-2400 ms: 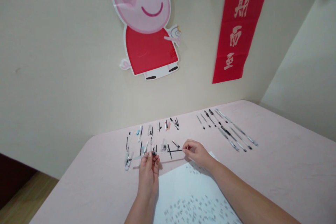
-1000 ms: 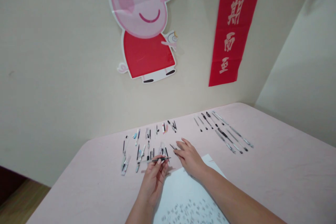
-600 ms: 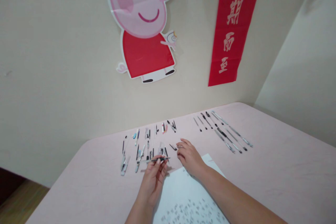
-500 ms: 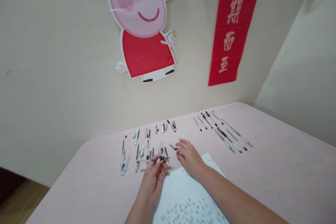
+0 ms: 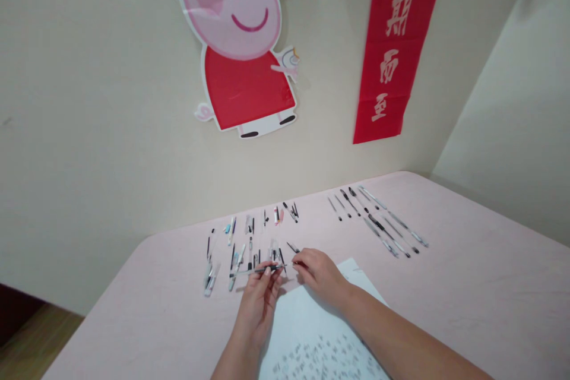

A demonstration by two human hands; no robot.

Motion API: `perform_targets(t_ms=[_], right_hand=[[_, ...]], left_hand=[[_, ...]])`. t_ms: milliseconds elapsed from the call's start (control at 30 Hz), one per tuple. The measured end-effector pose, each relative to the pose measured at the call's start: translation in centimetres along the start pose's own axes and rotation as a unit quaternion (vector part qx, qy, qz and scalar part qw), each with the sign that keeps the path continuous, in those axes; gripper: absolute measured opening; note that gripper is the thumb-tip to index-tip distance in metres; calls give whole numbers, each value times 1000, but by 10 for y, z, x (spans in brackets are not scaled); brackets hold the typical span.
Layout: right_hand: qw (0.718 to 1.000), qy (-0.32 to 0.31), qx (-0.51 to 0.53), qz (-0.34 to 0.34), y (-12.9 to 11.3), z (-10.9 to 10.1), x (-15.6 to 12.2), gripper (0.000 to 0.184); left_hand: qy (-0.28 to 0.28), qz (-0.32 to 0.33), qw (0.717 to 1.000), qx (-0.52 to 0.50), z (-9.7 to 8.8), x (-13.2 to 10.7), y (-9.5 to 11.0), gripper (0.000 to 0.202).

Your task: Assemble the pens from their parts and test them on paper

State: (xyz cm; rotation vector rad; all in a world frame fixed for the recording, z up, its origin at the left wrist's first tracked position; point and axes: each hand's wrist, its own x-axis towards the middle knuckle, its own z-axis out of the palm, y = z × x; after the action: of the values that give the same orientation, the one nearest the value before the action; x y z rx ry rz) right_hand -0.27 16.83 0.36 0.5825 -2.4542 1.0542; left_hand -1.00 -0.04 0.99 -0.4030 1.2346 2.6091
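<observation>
My left hand [image 5: 259, 303] grips a clear-barrelled pen [image 5: 246, 272] with a black grip section, its tip pointing right. My right hand [image 5: 321, 276] is just right of that tip, thumb and fingers pinched together. What they hold, if anything, is too small to make out. Behind the right fingers lies a short dark pen part [image 5: 292, 246]. Groups of taken-apart pen pieces [image 5: 250, 253] lie on the table beyond my left hand. Under both forearms is a white sheet of paper [image 5: 307, 323] with rows of handwritten marks.
Several whole pens [image 5: 382, 236] lie side by side at the right back of the pink-covered table [image 5: 467, 285]. More small pieces [image 5: 291, 212] sit near the wall edge. A pink cartoon pig cutout [image 5: 244, 89] and a red banner [image 5: 392, 65] hang on the wall.
My right hand has moved down and left towards the pen's tip, and its fingers have closed into a pinch. My left hand still holds the pen in nearly the same place.
</observation>
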Motion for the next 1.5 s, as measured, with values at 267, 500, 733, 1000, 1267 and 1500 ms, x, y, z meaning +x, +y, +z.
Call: perform_targets(t_ms=[267,500,733,1000,1267,1500], right_hand=[[1000,0,23,-21,2,2,-1,11],[999,-5,28,-15,0,1,-1,13],[999,-14,37,-17,0,2,-1,14],[997,-30,67,-21,-5,2,-1,14],[998,-17,49,27,-9,3,1,9],[999,-12,32,28,-7,4,-1,6]], left_hand=[[-12,0,1000,1,-2,1,-2,16],[-7,-5,1000,9,-2,0,-1,16],[-31,-4,999,31,-3,1,-4,13],[-70,4,996,47,-6,1,-9,28],[-72,1,996,51,-2,-3,-6,32],[-64,-5,997,52,-2,-3,-6,31]])
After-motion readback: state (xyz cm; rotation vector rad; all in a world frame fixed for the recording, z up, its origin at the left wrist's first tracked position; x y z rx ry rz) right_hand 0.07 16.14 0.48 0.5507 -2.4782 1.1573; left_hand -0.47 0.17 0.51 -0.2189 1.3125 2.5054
